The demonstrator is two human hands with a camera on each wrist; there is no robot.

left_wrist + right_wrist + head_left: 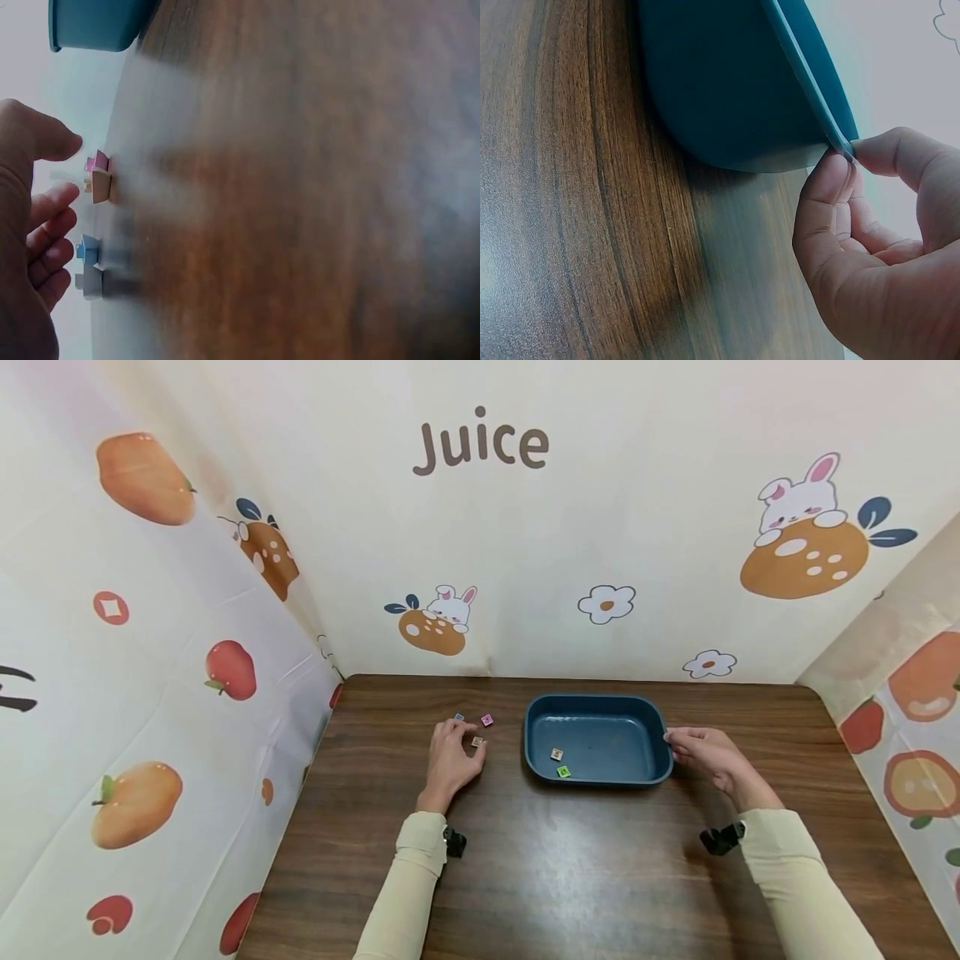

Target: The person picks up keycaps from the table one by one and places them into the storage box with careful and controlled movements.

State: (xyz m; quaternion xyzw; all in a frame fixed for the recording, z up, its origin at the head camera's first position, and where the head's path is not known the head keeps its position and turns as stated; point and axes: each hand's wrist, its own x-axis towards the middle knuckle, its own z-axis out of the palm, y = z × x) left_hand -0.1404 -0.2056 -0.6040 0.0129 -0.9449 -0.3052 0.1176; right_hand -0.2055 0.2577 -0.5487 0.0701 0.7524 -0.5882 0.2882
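Observation:
My left hand (452, 762) reaches over a small tan square piece (477, 742), its thumb and forefinger apart around it, with nothing pinched. A pink piece (487, 720) and a blue piece (459, 717) sit just beyond. In the left wrist view each has a short stub on top, and a grey piece (91, 283) stands beside the blue one; the hand hides that one from the head view. My right hand (711, 758) pinches the right rim of a dark blue plastic tray (600, 781). Inside lie another tan piece (557, 754) and a green piece (564, 772).
The brown wood-grain table (570, 877) ends at a printed cloth wall (525, 552) behind, with more cloth hanging on both sides. The tray stands right of the loose pieces, between my hands. A black strap device (454, 842) sits at each wrist.

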